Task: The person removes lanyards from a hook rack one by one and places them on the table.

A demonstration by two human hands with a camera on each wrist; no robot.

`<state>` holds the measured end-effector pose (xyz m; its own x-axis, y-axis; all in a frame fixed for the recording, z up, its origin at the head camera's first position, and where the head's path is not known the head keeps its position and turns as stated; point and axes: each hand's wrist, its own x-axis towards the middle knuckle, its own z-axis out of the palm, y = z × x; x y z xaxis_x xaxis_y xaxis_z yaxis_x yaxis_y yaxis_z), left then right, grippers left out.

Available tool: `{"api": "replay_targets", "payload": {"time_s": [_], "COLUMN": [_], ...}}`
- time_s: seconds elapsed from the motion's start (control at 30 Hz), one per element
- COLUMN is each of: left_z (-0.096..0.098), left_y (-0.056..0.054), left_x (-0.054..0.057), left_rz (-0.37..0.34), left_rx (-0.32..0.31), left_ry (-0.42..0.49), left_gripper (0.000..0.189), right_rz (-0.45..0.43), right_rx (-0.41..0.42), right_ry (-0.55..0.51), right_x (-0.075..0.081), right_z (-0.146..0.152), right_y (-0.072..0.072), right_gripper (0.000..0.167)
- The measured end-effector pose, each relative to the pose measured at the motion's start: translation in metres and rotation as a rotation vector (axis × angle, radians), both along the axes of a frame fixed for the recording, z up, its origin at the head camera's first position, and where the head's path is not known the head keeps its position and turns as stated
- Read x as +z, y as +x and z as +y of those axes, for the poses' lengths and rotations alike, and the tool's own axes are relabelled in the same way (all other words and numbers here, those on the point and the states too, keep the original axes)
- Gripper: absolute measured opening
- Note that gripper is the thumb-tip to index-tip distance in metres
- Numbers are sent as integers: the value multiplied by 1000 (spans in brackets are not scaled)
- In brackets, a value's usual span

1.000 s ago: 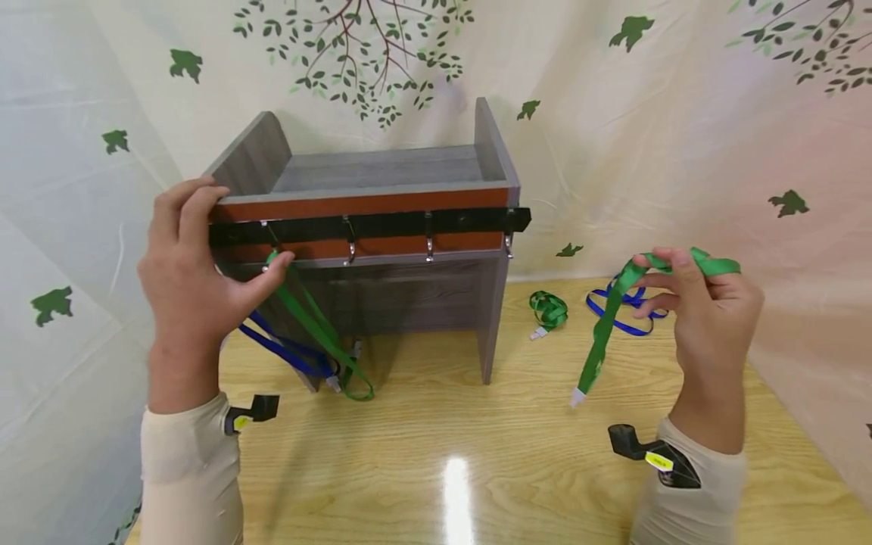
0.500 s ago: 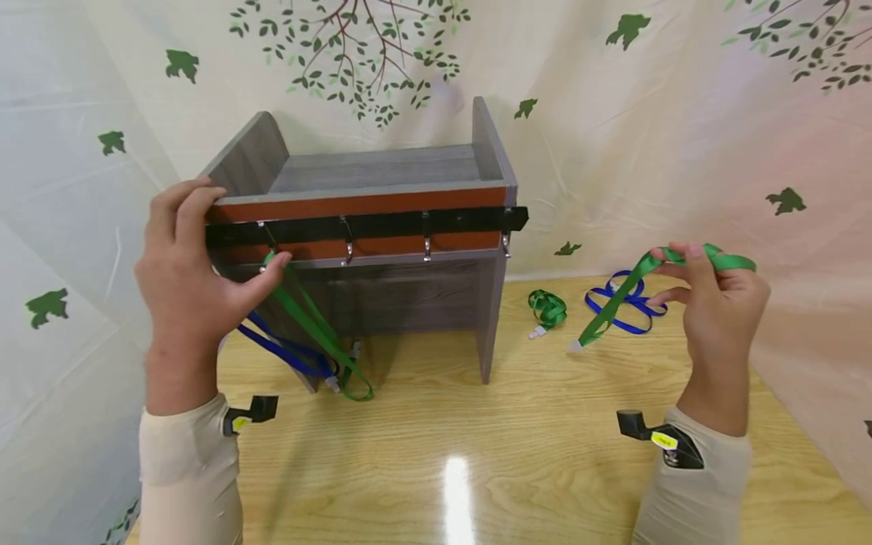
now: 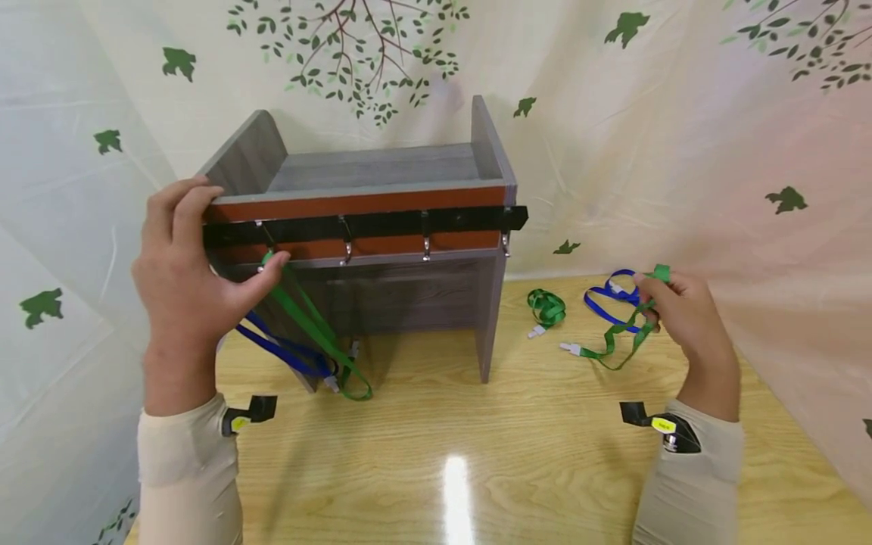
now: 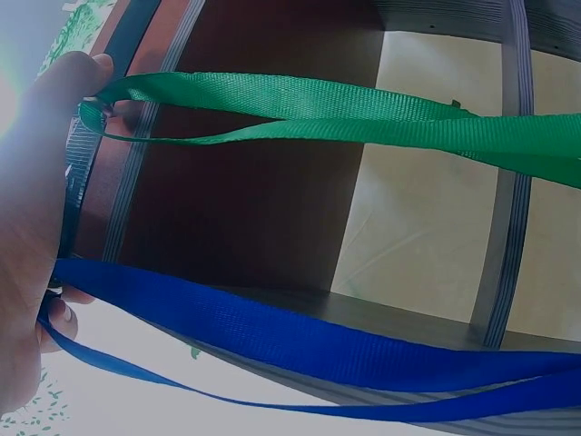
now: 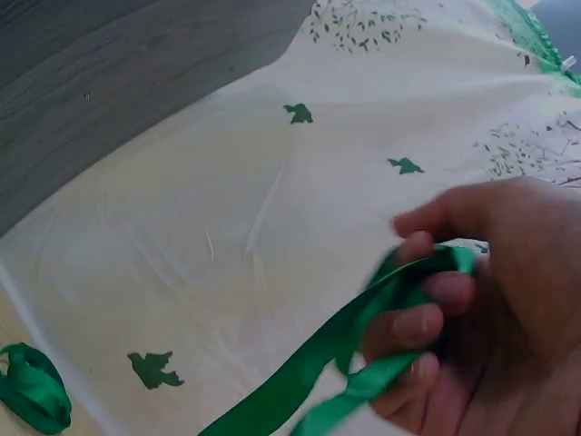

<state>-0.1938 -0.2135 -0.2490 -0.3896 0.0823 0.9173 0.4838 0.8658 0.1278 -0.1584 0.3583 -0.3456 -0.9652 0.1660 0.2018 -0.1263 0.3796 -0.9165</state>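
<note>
My left hand (image 3: pixel 184 265) grips the left end of a grey wooden shelf unit (image 3: pixel 381 160), fingers over the top edge and thumb in front. A black hook rail (image 3: pixel 388 224) runs along its front. Beside the thumb a green lanyard (image 4: pixel 272 95) hangs from a hook; a blue lanyard (image 4: pixel 272 327) hangs further left, its upper end hidden by the hand in the head view. At the right, my right hand (image 3: pixel 695 325) holds another green lanyard (image 5: pixel 300 374) in curled fingers, its strap drooping and its white clip (image 3: pixel 571 348) low over the table.
A coiled green lanyard (image 3: pixel 547 309) lies on the wooden table (image 3: pixel 381 454) right of the shelf. Another blue lanyard (image 3: pixel 598 313) lies behind the right hand, partly covered. A patterned cloth backdrop (image 3: pixel 613 151) stands behind. Several metal hooks (image 3: pixel 426 246) jut from the rail.
My right hand has gone slightly right, then down and left toward the blue lanyard on the table, lowering its green lanyard, whose strap now sags in folds. My left hand stays on the shelf.
</note>
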Motion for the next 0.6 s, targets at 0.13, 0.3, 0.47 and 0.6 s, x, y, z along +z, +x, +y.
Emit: {"api": "replay_targets", "payload": {"time_s": [0.13, 0.3, 0.47, 0.6], "left_z": [0, 1, 1, 0], "left_y": [-1, -2, -2, -2], "left_x": [0, -1, -1, -1], "left_rz": [6, 9, 10, 9], "left_rx": [-2, -2, -2, -4], "left_ry": [7, 10, 16, 15], "left_gripper": [89, 89, 90, 90], "right_rz": [-95, -241, -412, -459], "right_rx": [114, 158, 327, 417], "right_ry": [292, 449, 510, 531], "right_x": [-6, -13, -30, -43], "right_z": [7, 9, 7, 8], "right_y": [-3, -9, -21, -30], "right_gripper": [40, 48, 35, 18]}}
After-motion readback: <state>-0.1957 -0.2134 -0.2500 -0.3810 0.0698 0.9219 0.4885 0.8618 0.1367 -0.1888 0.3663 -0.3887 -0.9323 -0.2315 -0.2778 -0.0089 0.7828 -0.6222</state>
